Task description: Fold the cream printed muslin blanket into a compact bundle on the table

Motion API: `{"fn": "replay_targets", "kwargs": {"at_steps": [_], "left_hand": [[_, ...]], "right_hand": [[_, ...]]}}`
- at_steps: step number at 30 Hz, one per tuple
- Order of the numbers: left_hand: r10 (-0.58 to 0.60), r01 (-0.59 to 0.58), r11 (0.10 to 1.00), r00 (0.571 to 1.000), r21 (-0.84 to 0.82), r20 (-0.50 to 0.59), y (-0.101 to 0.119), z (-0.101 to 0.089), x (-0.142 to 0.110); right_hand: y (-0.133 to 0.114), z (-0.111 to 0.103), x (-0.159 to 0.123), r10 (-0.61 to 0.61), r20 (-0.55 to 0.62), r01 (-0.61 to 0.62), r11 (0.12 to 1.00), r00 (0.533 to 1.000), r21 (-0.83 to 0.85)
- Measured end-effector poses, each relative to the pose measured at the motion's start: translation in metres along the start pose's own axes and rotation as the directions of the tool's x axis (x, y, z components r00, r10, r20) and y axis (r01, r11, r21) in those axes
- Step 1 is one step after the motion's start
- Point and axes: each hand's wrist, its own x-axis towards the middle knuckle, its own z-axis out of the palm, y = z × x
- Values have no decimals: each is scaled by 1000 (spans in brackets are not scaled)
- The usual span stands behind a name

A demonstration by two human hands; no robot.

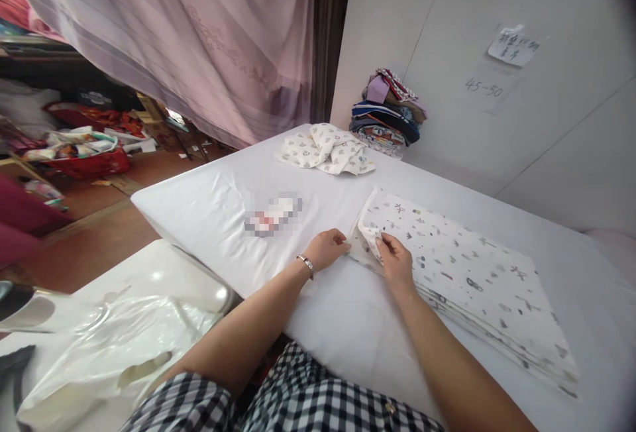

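A white cloth printed with small grey figures (467, 266) lies folded in several layers on the white-covered table. My right hand (396, 261) pinches the upper layer at its near left corner and holds it slightly raised. Beside it, my left hand (328, 249), with a bracelet at the wrist, has its fingers closed at the corner of a lower layer. A crumpled cloth of similar print (328, 148) rests at the table's far end. Left of my hands lies a small blurred-out item (273, 215) whose kind I cannot make out.
A stack of folded fabrics (385, 114) stands by the wall behind the table. Pink curtains (223, 41) hang at the far left. A lower white surface (163, 266) bears a clear plastic bag (149, 326). On the floor sits a red basket (94, 160) of cloth.
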Motion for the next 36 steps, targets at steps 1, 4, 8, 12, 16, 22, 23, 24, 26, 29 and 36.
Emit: {"fn": "replay_targets", "kwargs": {"at_steps": [1, 4, 8, 12, 16, 22, 23, 24, 26, 29, 36], "left_hand": [[12, -12, 1000, 1000, 29, -2, -1, 1, 1], [44, -43, 992, 999, 116, -4, -3, 3, 2], [128, -124, 985, 992, 117, -24, -4, 5, 2], [242, -248, 967, 966, -59, -95, -3, 7, 1], [329, -339, 920, 941, -198, -82, -1, 8, 0], [329, -282, 908, 938, -310, 109, -3, 9, 2], [322, -275, 919, 936, -282, 139, -4, 8, 2], [312, -272, 933, 937, -234, 157, -5, 7, 2], [301, -287, 951, 943, -111, 143, -4, 5, 2], [311, -312, 950, 948, 9, 64, -2, 1, 1], [317, -315, 949, 945, -28, 81, -2, -1, 1]], "right_hand": [[-1, 0, -1, 2, -4, -2, 1000, 1000, 8], [0, 0, -2, -23, -7, 23, 1000, 1000, 4], [1, 2, -4, -69, 12, 69, 997, 998, -19], [0, 3, -5, -88, 4, 88, 996, 996, -16], [0, 2, -6, -116, 13, 116, 993, 993, -4], [3, 1, -5, -170, 33, 170, 985, 985, -23], [3, 1, -5, -174, 31, 174, 984, 984, -22], [4, 1, -5, -175, 27, 176, 984, 984, -20], [4, 2, -5, -180, 12, 180, 984, 984, -17], [5, 3, -5, -205, -3, 205, 978, 979, -32], [10, 11, -7, -373, 116, 389, 906, 920, -168]]}}
